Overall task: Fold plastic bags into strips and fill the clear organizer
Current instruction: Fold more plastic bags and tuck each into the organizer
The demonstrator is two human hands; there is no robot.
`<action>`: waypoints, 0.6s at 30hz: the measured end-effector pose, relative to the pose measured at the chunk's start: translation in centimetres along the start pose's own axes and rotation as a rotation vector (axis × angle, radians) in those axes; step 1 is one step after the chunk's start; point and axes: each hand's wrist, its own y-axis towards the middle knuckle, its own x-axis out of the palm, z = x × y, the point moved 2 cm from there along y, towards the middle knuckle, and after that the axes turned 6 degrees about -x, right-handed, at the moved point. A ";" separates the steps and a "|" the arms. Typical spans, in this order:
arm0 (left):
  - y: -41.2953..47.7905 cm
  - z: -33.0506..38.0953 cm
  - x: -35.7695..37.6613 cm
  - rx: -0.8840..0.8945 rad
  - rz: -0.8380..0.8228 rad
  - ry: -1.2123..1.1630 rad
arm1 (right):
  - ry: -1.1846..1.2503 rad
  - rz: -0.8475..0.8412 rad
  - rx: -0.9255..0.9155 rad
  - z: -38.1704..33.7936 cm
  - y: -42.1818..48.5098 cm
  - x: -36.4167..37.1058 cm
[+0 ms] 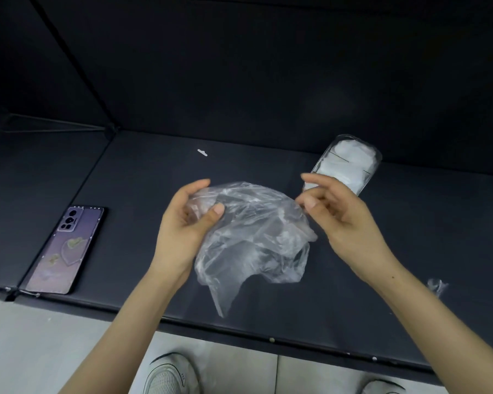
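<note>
Head view: plastic bag [254,237] is off the table [154,166], crumpled, not yet a strip. Left hand [188,220] grips its top-left edge, thumb and fingers curled round the film. Right hand [336,220] pinches the top-right edge with thumb and a finger, other fingers loosely spread. The held edge runs 9-to-3 between the hands and the bulk sags toward 6; no clear long axis. Clear organizer [345,163] lies at 1 o'clock from the bag, just behind the right hand, so that hand is nearer. It is partly filled with white folds. Phone [66,248] is at 9 o'clock, well apart.
</note>
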 end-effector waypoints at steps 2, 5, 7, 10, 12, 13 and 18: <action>0.0 0.0 -0.1 0.016 0.013 -0.042 | -0.109 0.092 -0.029 0.0 -0.7 0.2; 0.0 0.1 -0.1 0.048 0.040 -0.049 | -0.348 0.103 -0.073 0.5 -1.7 1.1; 0.0 0.1 -0.2 0.061 0.048 -0.067 | -0.531 0.045 -0.092 1.4 -1.9 1.8; 0.0 0.1 -0.2 0.065 0.050 -0.090 | -0.567 0.007 -0.067 2.8 -1.3 2.3; 0.1 0.0 -0.4 0.071 0.056 -0.098 | -0.538 0.002 -0.077 3.4 -0.8 2.5; 0.1 -0.1 -0.4 0.075 0.058 -0.099 | -0.525 0.001 -0.085 3.6 -0.6 2.6; 0.4 -0.3 -0.8 0.091 0.076 -0.068 | -0.499 -0.013 -0.143 3.7 -0.3 2.8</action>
